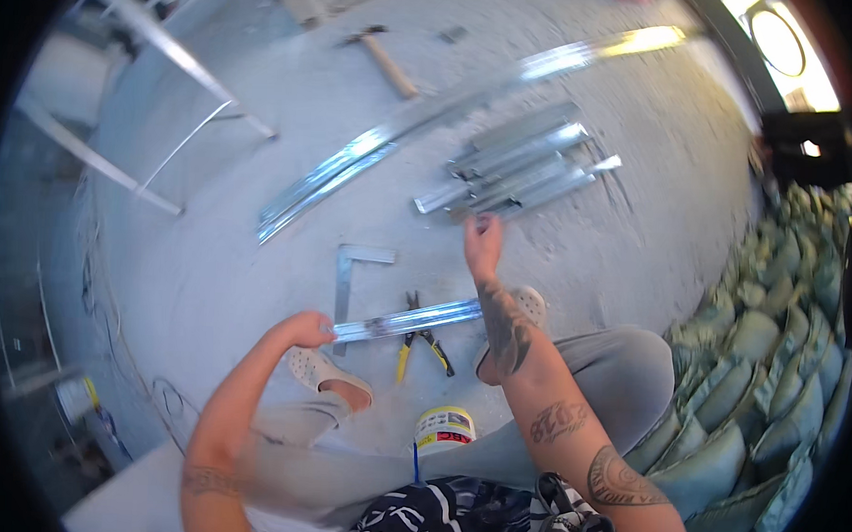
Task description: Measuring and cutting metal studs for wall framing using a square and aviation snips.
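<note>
My left hand (309,329) is closed around one end of a shiny metal profile (424,318), which slants up to the right toward my right shoe. My right hand (483,245) is stretched forward to the near edge of a pile of short metal profiles (523,166). Its fingers are curled, and what they grip, if anything, is too small to make out. Under the held profile lie tin snips (430,344) with yellow and black handles, partly covered by it. A metal square (344,277) rests on the floor beside them, its long leg passing beneath the profile.
Long metal profiles (374,147) run diagonally across the floor beyond my hands. A hammer (389,66) lies farther off. Filled greenish bags (751,371) are stacked along the right. A white bucket (446,430) stands between my legs, and a metal frame (171,51) is at the far left.
</note>
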Demonstrator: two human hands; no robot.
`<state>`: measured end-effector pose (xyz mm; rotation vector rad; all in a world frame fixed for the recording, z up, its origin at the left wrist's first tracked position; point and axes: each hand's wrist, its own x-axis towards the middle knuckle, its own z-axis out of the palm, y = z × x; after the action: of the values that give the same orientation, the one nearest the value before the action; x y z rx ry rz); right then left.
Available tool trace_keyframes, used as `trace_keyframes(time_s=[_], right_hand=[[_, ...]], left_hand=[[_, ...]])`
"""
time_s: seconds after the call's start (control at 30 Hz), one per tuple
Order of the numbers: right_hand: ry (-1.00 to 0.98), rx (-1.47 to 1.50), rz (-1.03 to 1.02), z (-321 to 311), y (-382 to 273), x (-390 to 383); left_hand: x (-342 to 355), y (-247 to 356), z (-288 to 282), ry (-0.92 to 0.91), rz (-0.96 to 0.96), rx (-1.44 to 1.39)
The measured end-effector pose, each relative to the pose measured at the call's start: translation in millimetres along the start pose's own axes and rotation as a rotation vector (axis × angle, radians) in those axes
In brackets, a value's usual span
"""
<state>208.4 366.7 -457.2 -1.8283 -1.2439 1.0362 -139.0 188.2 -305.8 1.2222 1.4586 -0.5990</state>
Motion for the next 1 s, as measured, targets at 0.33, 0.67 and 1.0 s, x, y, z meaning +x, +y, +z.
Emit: trace_keyframes(time_s=[0.33, 0.67, 1.0], right_hand=[[-0.459, -1.243, -1.066, 27, 69, -182], [-0.731, -1.189, -1.163, 30, 45, -159], [-0.659, -1.057, -1.058, 44, 5, -133]], left_hand=[[-246, 37, 49, 0.535, 0.254, -0.535], [-249, 17, 66, 0.902, -0.057, -0.128], [-240, 8, 58, 0.93, -0.023, -0.157]])
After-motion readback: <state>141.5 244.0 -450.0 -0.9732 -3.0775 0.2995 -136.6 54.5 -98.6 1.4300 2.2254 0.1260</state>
